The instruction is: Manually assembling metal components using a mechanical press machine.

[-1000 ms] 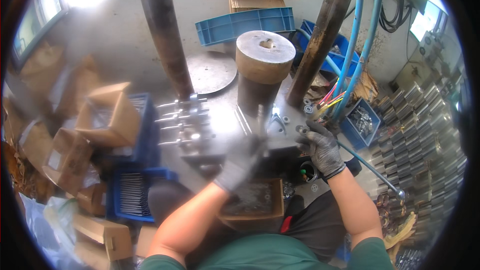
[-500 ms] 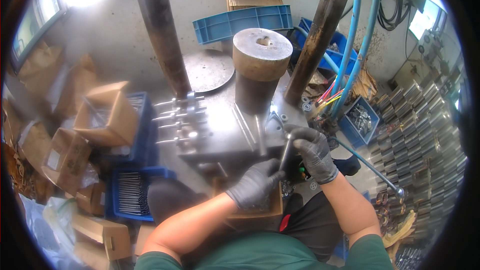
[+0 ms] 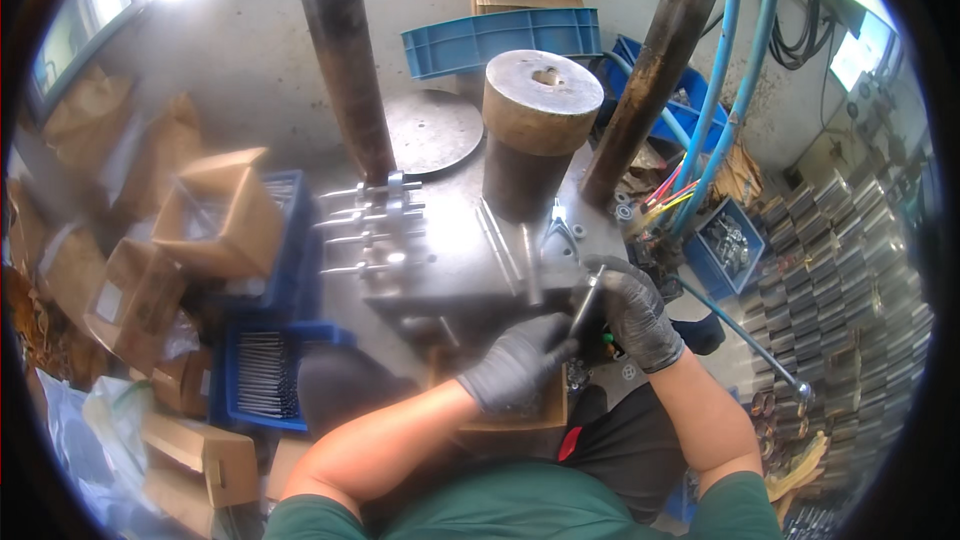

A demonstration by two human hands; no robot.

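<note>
Both my hands wear dark grey gloves and meet over the near right edge of a steel machine table (image 3: pixel 450 250). A slim shiny metal rod (image 3: pixel 588 302) stands tilted between them. My left hand (image 3: pixel 518 360) is closed around its lower end. The fingers of my right hand (image 3: pixel 640 315) close about its upper end. Close by on the table lie a few loose metal rods (image 3: pixel 500 245) and a pliers-like tool (image 3: pixel 560 225). Left of these, several shafts with collars (image 3: pixel 385 230) lie in a row.
A thick steel cylinder (image 3: pixel 535 130) rises from the table between two dark columns (image 3: pixel 345 60). Blue crates (image 3: pixel 265 375) and cardboard boxes (image 3: pixel 225 220) stand at left. Stacked metal parts (image 3: pixel 840 280) fill the right, beside a blue bin of small parts (image 3: pixel 728 243) and blue hoses (image 3: pixel 735 90).
The whole scene has shifted slightly right in view. My right hand has moved a little lower along the rod, whose top end now shows above the fingers. My left hand keeps its hold.
</note>
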